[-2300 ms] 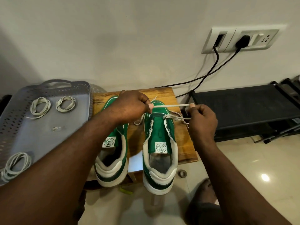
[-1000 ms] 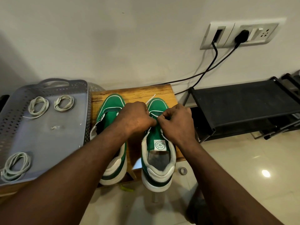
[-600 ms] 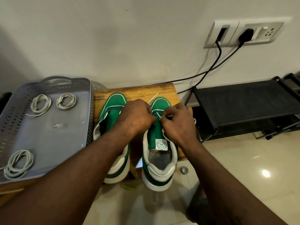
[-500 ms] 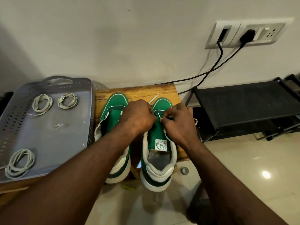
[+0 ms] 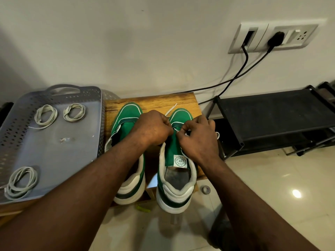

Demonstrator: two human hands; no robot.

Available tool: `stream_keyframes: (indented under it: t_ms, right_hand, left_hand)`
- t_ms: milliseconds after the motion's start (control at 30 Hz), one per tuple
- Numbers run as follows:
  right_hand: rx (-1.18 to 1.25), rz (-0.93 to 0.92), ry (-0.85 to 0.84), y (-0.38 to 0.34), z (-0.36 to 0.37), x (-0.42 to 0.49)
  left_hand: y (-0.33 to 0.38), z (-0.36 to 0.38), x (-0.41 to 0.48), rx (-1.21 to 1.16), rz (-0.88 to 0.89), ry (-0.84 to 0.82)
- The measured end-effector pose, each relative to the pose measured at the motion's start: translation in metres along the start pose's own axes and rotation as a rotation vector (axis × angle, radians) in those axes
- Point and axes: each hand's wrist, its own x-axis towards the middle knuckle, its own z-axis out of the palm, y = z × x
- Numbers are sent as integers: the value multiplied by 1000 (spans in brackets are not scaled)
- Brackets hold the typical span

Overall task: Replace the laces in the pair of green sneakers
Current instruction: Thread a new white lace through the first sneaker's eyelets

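Wooden stool (image 5: 154,104) by white wall (image 5: 126,42) holds left sneaker (image 5: 129,115) and right sneaker (image 5: 173,151), green. Above the latter, left hand (image 5: 152,129) and right hand (image 5: 197,140) close together, each pinching white lace (image 5: 171,109).

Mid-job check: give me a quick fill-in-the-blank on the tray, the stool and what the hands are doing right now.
1. The grey tray holds ____ coiled laces.
2. Both green sneakers stand on a ____ stool.
3. The left hand and right hand pinch a white lace at the sneaker nearest the black shoe rack; the other sneaker sits next to the grey ____.

Missing words: three; wooden; tray.
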Motion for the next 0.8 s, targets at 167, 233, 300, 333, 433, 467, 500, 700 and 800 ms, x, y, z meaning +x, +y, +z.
stream_keyframes:
  t_ms: [167, 233, 300, 333, 433, 467, 500, 700, 800]
  right_hand:
    - [-121, -27, -19, -2, 2, 0]
    - [-156, -35, -16, -2, 4, -1]
    - [-105, -4, -17, -2, 5, 0]
    - [-49, 20, -18, -2, 5, 0]
    - [100, 94, -4, -1, 5, 1]
    - [138, 113, -1, -1, 5, 1]
    - [172, 132, 5, -2, 6, 1]
    - [218, 163, 24, -2, 10, 1]
    - [270, 130, -5, 1, 9, 1]
  left_hand:
    - [1, -4, -3, -74, -36, -54]
    - [2, -5, -4, -116, -58, -82]
    - [4, -6, -6, -160, -78, -101]
    - [4, -6, -6, -188, -91, -110]
    - [6, -8, -9, -269, -134, -156]
    - [6, -10, -10, -290, -148, -175]
    - [7, -11, -11, -309, -162, -194]
    - [5, -13, -12, -329, -185, -240]
    - [3, -16, -11, -310, -171, -263]
